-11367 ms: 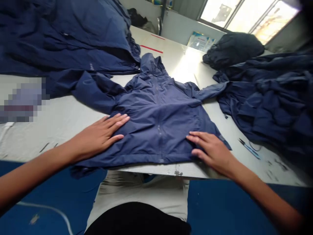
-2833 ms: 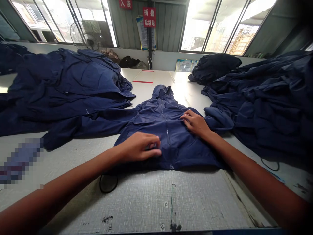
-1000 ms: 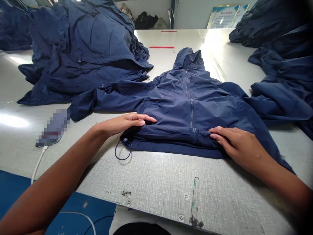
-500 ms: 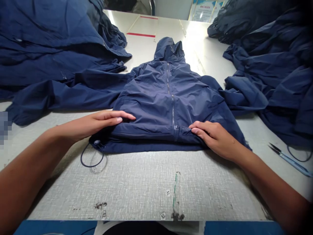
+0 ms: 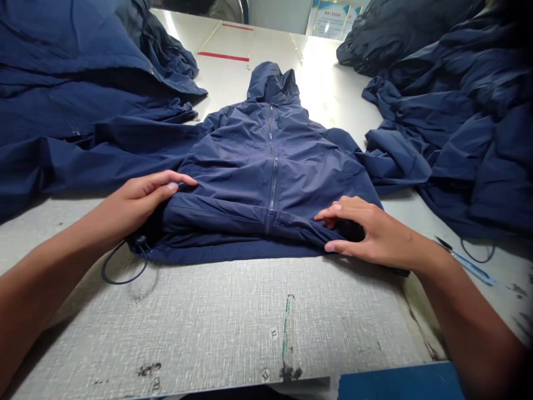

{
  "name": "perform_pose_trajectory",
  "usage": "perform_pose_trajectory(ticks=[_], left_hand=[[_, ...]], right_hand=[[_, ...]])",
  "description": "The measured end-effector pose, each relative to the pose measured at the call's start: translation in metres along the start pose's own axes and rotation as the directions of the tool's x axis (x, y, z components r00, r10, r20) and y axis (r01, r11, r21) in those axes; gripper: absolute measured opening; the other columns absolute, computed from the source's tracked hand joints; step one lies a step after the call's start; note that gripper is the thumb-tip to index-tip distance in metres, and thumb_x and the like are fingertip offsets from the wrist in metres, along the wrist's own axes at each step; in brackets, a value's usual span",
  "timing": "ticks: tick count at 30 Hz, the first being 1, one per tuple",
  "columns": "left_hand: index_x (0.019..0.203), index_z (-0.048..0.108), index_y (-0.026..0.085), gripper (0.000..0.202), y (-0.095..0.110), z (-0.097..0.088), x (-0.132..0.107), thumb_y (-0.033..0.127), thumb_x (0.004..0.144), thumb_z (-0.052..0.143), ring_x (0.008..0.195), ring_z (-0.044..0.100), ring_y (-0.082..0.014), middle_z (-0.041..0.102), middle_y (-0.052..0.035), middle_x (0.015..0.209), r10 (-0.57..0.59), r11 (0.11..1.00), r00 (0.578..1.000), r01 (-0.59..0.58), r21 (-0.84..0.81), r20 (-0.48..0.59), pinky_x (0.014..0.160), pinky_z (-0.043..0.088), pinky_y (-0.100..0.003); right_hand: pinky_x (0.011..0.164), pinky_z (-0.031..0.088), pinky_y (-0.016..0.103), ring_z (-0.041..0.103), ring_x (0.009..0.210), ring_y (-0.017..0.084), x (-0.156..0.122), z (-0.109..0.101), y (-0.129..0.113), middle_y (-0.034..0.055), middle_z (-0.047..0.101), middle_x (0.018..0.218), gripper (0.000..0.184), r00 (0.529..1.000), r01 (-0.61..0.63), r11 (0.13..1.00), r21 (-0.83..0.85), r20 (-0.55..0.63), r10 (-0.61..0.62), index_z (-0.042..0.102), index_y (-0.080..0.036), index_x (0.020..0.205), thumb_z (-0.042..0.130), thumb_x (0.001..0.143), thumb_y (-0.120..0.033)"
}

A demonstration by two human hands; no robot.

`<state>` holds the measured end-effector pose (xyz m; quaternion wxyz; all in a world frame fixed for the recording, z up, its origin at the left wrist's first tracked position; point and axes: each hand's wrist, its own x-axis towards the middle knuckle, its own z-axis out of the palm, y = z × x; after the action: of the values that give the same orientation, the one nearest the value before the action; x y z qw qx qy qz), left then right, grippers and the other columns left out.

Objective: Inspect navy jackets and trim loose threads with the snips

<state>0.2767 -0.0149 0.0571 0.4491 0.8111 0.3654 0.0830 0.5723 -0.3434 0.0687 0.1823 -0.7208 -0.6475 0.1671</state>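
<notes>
A navy hooded jacket (image 5: 233, 166) lies front up, its zipper (image 5: 273, 183) closed and its hood (image 5: 270, 83) pointing away from me. At the left of the bottom edge, my left hand (image 5: 144, 194) holds the raised fabric between thumb and fingers, index finger stretched out over it; its other fingers are hidden. My right hand (image 5: 370, 228) rests at the right of the hem (image 5: 233, 250), thumb and fingers spread apart and touching the cloth. A loop of elastic cord (image 5: 125, 282) with a cord stopper (image 5: 141, 240) hangs out below my left hand.
Piles of navy garments stand on the left (image 5: 75, 72) and right (image 5: 470, 111). Blue-handled snips (image 5: 472, 269) lie on the right of the pale table (image 5: 216, 322), by another cord loop (image 5: 478, 258). Red tape (image 5: 222, 56) marks the far tabletop. The table's front edge is near me.
My right thumb and fingers have parted, and the hem there is more rumpled. The left hand keeps its hold while the fabric beside it rises slightly. The whole view has shifted.
</notes>
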Motion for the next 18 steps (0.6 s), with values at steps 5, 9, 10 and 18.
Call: perform_pose_trajectory(ticks=[5,9,10,18], left_hand=[[0.137,0.068,0.028,0.045,0.003,0.002,0.001,0.049,0.097,0.062,0.076,0.063,-0.0154,0.073,0.0007,0.098,-0.142,0.988,0.985,0.135,-0.074,-0.095,0.062,0.046,-0.02],[0.136,0.069,0.028,0.044,0.012,0.006,0.0,0.044,0.096,0.062,0.075,0.061,-0.0145,0.072,0.0003,0.098,-0.194,0.98,0.971,0.185,-0.075,-0.139,0.06,0.044,-0.017],[0.135,0.07,0.028,0.044,0.014,0.007,0.001,0.043,0.095,0.061,0.076,0.061,-0.0146,0.073,0.0002,0.099,-0.205,0.978,0.967,0.195,-0.078,-0.149,0.061,0.044,-0.017],[0.135,0.07,0.033,0.042,0.003,0.005,0.008,0.04,0.095,0.061,0.072,0.059,-0.0127,0.07,0.002,0.095,-0.254,0.967,0.937,0.24,-0.086,-0.24,0.056,0.041,-0.014]], right_hand=[[0.095,0.053,0.047,0.068,0.107,0.029,-0.003,-0.009,0.005,0.0074,0.075,0.114,0.022,0.999,0.001,0.998,-0.057,-0.037,-0.003,0.073,-0.029,0.116,0.069,0.098,-0.039],[0.081,0.057,0.039,0.074,0.098,0.027,-0.009,-0.017,0.011,0.0055,0.079,0.11,0.025,0.98,-0.125,0.992,-0.015,-0.157,0.121,0.075,-0.03,0.116,0.069,0.098,-0.046],[0.078,0.057,0.037,0.075,0.097,0.027,-0.011,-0.019,0.014,0.0048,0.079,0.11,0.029,0.979,-0.154,0.988,-0.003,-0.137,0.152,0.075,-0.031,0.121,0.07,0.097,-0.047],[0.082,0.06,0.039,0.075,0.102,0.028,-0.025,-0.042,0.034,0.0042,0.079,0.117,0.028,0.947,-0.287,0.957,0.042,-0.141,0.29,0.077,-0.031,0.118,0.068,0.097,-0.048]])
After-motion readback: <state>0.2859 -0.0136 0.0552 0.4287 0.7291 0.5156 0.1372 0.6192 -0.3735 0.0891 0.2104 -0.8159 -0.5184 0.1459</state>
